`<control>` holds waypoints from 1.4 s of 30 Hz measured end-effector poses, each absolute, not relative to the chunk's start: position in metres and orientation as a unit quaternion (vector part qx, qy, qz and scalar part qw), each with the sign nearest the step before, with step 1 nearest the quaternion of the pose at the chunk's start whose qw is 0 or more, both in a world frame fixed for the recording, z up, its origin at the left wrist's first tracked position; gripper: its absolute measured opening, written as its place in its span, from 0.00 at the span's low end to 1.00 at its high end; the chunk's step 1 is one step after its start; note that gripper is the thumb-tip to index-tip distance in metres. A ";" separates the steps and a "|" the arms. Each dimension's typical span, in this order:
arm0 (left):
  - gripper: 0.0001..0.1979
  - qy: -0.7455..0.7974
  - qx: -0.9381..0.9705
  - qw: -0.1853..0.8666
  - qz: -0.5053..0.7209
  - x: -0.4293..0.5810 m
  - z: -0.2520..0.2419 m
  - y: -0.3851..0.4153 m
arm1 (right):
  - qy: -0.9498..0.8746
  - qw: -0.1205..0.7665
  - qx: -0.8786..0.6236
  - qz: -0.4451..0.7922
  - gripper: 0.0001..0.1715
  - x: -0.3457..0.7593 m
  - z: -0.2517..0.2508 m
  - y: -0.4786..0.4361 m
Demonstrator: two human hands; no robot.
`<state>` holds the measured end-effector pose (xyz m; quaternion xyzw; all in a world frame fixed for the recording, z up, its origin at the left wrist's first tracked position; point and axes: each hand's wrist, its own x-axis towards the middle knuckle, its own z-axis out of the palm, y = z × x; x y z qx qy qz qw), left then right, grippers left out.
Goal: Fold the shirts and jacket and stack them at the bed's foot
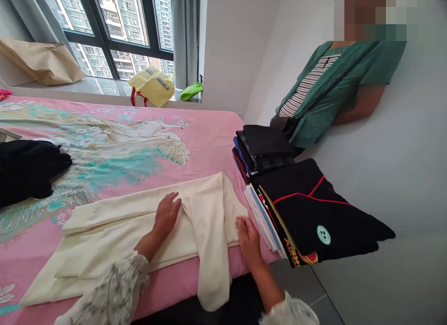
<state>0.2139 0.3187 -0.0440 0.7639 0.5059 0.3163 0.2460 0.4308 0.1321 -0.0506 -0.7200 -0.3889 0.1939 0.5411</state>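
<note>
A cream long-sleeved top (132, 232) lies partly folded on the bed, one sleeve (211, 250) laid across it and hanging over the near edge. My left hand (165, 215) rests on the fabric near the middle, its fingers stretched out. At the collar end, my right hand (248, 239) is beside the garment's edge with loosely bent fingers, and no fabric shows gripped in it. Just right of that hand stands a stack of folded clothes, topped by a black garment (307, 208) with red piping and a round white badge.
Another folded dark stack (268, 143) sits behind. Black clothing (28, 171) lies left on the pink patterned bedsheet (213, 134). A person in a green shirt (335, 92) stands at the right. On the windowsill are a brown paper bag (45, 62), a yellow bag (153, 85) and a green pouch (191, 91).
</note>
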 end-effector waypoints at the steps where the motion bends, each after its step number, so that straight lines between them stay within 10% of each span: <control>1: 0.23 0.490 0.759 0.265 0.337 0.209 -0.042 0.296 | -0.388 0.529 -0.726 0.204 0.20 0.420 -0.056 0.107; 9: 0.24 0.469 0.579 0.606 0.277 0.191 -0.060 0.099 | -0.474 0.361 -0.771 0.224 0.14 0.374 -0.058 0.045; 14: 0.27 0.475 0.571 0.622 0.246 0.196 -0.060 0.094 | -0.526 0.428 -0.717 0.161 0.18 0.417 -0.001 0.122; 18: 0.24 0.498 0.655 0.533 0.196 0.202 -0.047 0.087 | -0.673 0.253 -0.675 0.168 0.24 0.429 0.018 0.218; 26: 0.29 0.470 0.528 0.684 0.179 0.219 -0.063 0.042 | -0.698 0.058 -0.685 0.201 0.33 0.426 -0.050 0.292; 42: 0.23 0.432 0.445 0.708 0.337 0.254 -0.032 0.035 | -0.710 0.022 -0.682 0.174 0.35 0.434 -0.072 0.293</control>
